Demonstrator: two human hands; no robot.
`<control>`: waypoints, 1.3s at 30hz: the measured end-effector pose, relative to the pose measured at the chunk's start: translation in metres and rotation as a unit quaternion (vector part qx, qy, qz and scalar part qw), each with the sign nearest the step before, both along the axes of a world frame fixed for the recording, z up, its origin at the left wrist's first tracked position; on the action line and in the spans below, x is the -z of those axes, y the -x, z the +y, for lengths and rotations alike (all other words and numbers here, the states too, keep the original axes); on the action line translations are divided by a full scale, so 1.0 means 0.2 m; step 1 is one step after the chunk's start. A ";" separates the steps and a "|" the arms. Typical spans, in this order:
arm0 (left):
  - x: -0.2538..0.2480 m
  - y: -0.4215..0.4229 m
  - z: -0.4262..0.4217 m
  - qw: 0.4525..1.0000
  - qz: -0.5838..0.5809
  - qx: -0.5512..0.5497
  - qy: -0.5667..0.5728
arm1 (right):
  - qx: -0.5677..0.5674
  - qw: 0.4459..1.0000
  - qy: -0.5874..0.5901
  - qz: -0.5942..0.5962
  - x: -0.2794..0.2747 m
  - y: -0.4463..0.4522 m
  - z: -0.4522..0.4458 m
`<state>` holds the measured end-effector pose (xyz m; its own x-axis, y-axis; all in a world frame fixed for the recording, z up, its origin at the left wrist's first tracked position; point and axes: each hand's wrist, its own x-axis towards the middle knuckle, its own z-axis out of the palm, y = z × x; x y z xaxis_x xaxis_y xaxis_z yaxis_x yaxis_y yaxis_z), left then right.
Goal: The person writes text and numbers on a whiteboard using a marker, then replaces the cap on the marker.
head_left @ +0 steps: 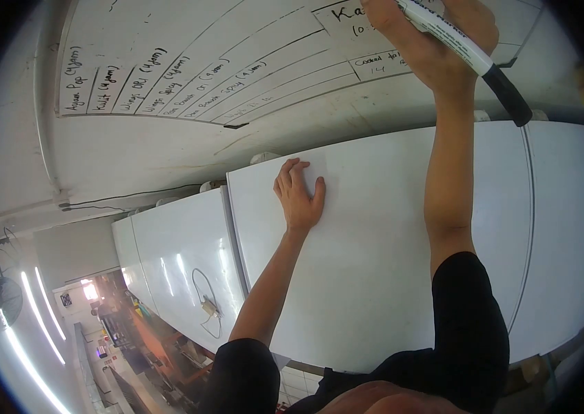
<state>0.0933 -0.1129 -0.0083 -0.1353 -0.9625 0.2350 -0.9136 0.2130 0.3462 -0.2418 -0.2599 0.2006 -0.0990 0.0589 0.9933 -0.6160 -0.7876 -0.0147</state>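
My right hand (437, 52) is raised to the whiteboard (271, 41) at the top of the head view. Its fingers are closed around a whiteboard marker (468, 52) with a white printed barrel and a black cap on its back end. The marker's tip is out of the frame. Lower and further left, my left hand (299, 196) lies with fingers apart on the white lid of a chest freezer (368, 255), near its wall-side edge. Handwritten lines and ruled rows cover the whiteboard, and part of the writing is hidden behind my right hand.
Another white chest freezer (174, 262) stands to the left, with a cable and small adapter (210, 308) on its lid. Thin black cables (105, 205) run along the wall. At the far left are a fan (1, 300) and bright tube lights (33, 366).
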 end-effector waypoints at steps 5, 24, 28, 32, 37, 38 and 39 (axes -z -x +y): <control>0.01 0.00 0.00 1.000 -0.003 0.001 0.001 | -0.010 1.000 -0.011 -0.011 0.01 0.01 0.00; 0.00 0.00 0.00 1.000 0.005 0.004 0.013 | -0.011 0.999 -0.015 -0.028 0.01 -0.01 0.00; 0.01 0.00 0.00 1.000 0.002 0.001 0.007 | 0.003 0.999 -0.031 -0.022 -0.01 -0.01 0.03; 0.01 0.00 0.00 1.000 0.002 0.001 0.007 | 0.002 0.999 -0.039 -0.026 -0.01 -0.01 0.03; 0.01 0.00 0.00 1.000 0.002 0.005 0.013 | -0.202 0.955 -0.057 -0.211 0.01 -0.16 0.02; 0.01 0.00 0.00 1.000 0.003 0.004 0.013 | -0.089 0.989 -0.049 -0.105 0.00 -0.07 0.04; 0.01 0.00 0.00 1.000 0.004 0.004 0.014 | -0.037 0.997 -0.044 -0.052 0.00 -0.03 0.04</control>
